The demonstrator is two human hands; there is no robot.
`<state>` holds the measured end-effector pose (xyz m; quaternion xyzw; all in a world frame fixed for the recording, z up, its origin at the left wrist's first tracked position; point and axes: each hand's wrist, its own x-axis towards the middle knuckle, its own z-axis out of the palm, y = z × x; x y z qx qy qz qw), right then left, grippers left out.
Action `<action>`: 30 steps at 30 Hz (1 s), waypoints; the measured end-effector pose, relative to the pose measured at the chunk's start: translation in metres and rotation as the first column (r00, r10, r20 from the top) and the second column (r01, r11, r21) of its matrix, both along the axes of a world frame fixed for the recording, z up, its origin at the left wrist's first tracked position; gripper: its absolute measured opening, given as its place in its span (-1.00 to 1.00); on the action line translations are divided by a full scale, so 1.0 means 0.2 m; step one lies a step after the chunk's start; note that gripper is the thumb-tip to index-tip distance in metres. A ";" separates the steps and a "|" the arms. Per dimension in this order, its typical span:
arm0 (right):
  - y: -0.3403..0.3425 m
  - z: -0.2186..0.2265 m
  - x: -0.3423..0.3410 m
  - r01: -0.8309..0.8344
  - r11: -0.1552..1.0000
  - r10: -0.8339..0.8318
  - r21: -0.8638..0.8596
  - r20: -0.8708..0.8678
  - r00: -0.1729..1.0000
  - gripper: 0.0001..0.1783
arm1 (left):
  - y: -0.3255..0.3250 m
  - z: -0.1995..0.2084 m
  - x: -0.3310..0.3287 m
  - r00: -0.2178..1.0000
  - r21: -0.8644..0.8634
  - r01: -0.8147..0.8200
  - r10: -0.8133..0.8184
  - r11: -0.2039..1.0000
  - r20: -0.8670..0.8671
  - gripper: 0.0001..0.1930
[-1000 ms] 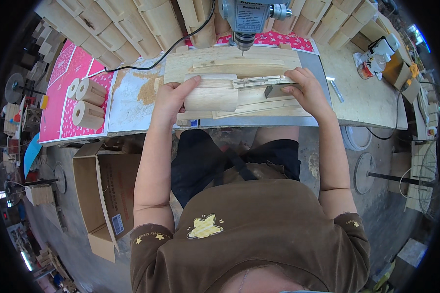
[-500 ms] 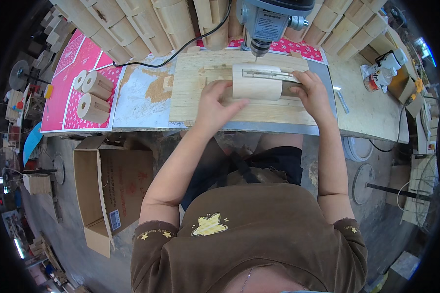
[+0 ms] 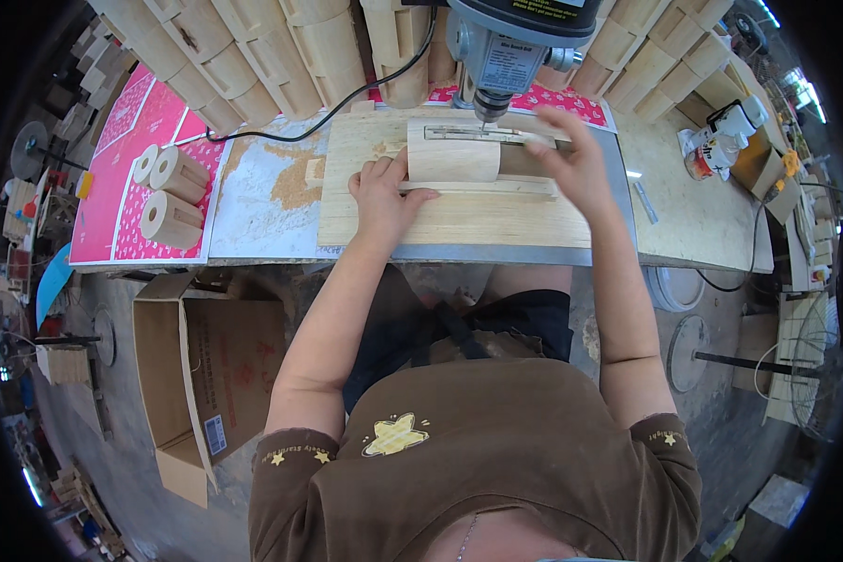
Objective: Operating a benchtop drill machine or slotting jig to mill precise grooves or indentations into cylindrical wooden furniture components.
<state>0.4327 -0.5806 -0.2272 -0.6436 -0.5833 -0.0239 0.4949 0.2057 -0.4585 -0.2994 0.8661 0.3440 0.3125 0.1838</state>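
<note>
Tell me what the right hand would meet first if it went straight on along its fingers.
Probably the drill chuck, just left of the right hand's fingertips in the picture. Depth is unclear: the hand might pass clear of it or meet the wooden cylinder below.

On the drill (image 3: pixel 515 51) there is one pale label (image 3: pixel 511 69) with small print; its dark housing (image 3: pixel 520 23) carries yellow lettering. The cardboard box (image 3: pixel 229 332) bears reddish printing (image 3: pixel 244 377) and a blue-white label (image 3: pixel 215 435). Small letters (image 3: pixel 300 455) stand on the shirt's sleeve (image 3: pixel 295 473).
</note>
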 end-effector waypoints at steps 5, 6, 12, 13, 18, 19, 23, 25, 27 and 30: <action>0.19 0.54 0.16 0.083 0.891 -0.027 0.447 -0.130 0.991 -0.75 | -0.01 0.00 -0.04 0.999 0.058 -0.023 0.025 0.998 -0.030 -0.28; 0.24 0.69 0.18 0.032 0.902 -0.018 0.431 -0.038 0.999 -0.78 | -0.02 0.01 0.01 1.000 0.081 -0.010 0.012 0.997 -0.025 -0.28; 0.14 0.86 -0.03 0.258 0.946 -0.298 0.195 0.216 0.930 -0.72 | -0.02 0.02 0.03 0.999 0.082 -0.023 0.026 0.996 -0.040 -0.29; 0.08 0.86 -0.08 0.274 0.936 -0.323 0.220 0.232 0.918 -0.71 | -0.02 0.03 0.02 0.999 0.079 -0.023 0.026 0.997 -0.041 -0.29; -0.13 0.43 -0.24 0.238 0.949 -0.266 0.208 0.116 0.957 -0.84 | 0.01 0.01 -0.01 0.998 0.070 -0.036 0.040 0.997 -0.055 -0.30; -0.13 0.34 -0.25 0.236 0.938 -0.263 0.255 0.077 0.962 -0.89 | 0.00 0.01 -0.01 0.998 0.071 -0.030 0.034 0.997 -0.047 -0.30; -0.07 0.09 -0.19 0.172 0.933 -0.215 0.315 0.106 0.971 -0.91 | 0.00 0.01 0.02 1.000 0.095 -0.021 0.022 0.995 -0.013 -0.30; -0.05 0.06 -0.17 0.149 0.925 -0.209 0.348 0.143 0.967 -0.93 | 0.00 0.01 0.02 1.000 0.081 -0.021 0.022 0.997 -0.011 -0.29; -0.07 0.10 -0.16 0.116 0.921 -0.212 0.371 0.230 0.950 -0.94 | -0.02 0.02 0.02 1.000 0.052 -0.022 0.023 0.998 -0.020 -0.29; -0.11 0.27 -0.14 0.135 0.908 -0.256 0.396 0.272 0.928 -0.85 | -0.02 0.02 0.02 0.999 0.027 -0.035 0.036 0.999 -0.034 -0.30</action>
